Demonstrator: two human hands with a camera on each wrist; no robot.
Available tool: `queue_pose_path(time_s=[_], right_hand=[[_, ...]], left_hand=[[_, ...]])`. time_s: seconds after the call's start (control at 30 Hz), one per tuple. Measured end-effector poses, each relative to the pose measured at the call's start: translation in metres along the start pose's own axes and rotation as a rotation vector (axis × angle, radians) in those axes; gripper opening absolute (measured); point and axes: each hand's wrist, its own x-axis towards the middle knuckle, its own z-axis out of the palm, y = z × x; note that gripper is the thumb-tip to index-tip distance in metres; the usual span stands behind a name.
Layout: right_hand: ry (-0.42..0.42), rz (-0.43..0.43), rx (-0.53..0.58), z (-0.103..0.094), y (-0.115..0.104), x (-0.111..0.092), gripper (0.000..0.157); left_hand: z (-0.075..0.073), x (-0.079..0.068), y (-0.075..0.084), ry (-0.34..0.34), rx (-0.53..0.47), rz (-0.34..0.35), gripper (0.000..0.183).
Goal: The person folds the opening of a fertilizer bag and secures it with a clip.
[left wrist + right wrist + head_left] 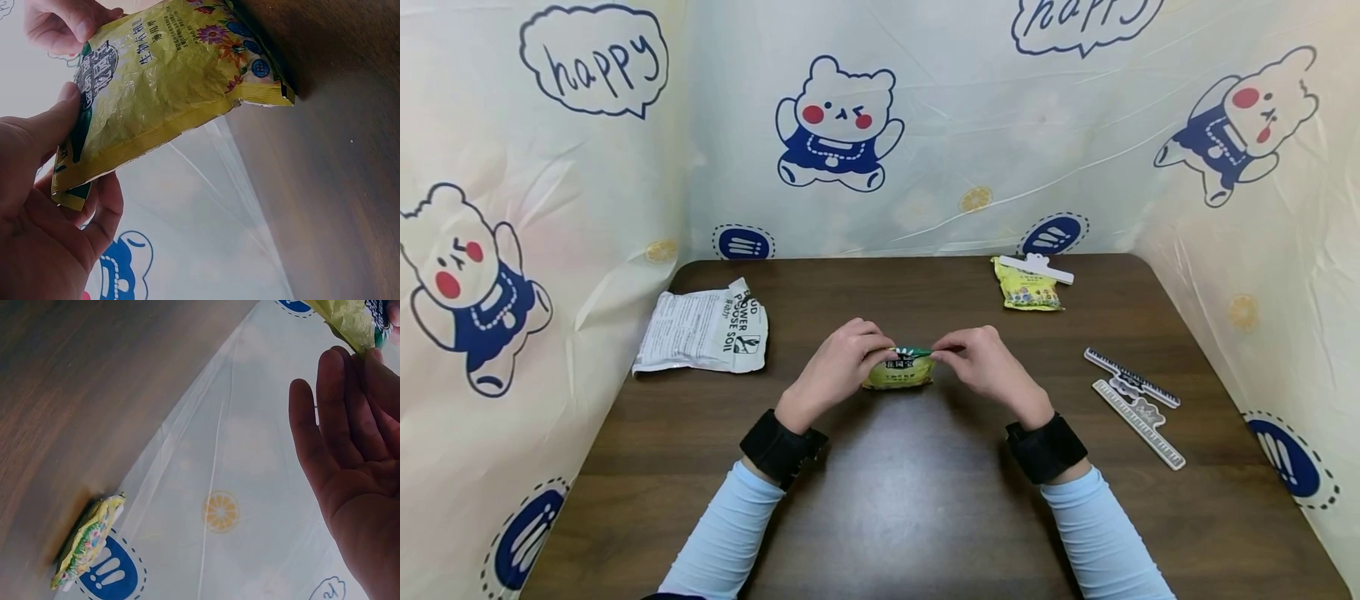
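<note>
A brown table (917, 508) spans the lower frame, with a white bag (696, 329) at its upper left. At centre, the left hand (837, 360) and right hand (992, 367) pinch opposite ends of a yellow packet's (898, 377) top edge. Two clips (1138, 422) lie at right.

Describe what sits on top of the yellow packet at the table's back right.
A white clip lies across the upper edge of the packet. The part beneath the clip is covered and cannot be seen.
</note>
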Motion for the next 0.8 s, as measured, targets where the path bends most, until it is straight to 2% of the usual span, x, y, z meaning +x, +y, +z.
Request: queue_pose_path(time_s=[0.53, 0.8], right_hand=[[0.020, 0.001, 0.009, 0.0015, 0.0039, 0.0024, 0.006], [0.032, 0.010, 0.079, 0.0067, 0.0041, 0.0031, 0.008]], left_hand=[[-0.0010, 0.0019, -0.0004, -0.008, -0.002, -0.002, 0.013], [0.0030, 0.0014, -0.0016, 0.005, 0.000, -0.012, 0.012]])
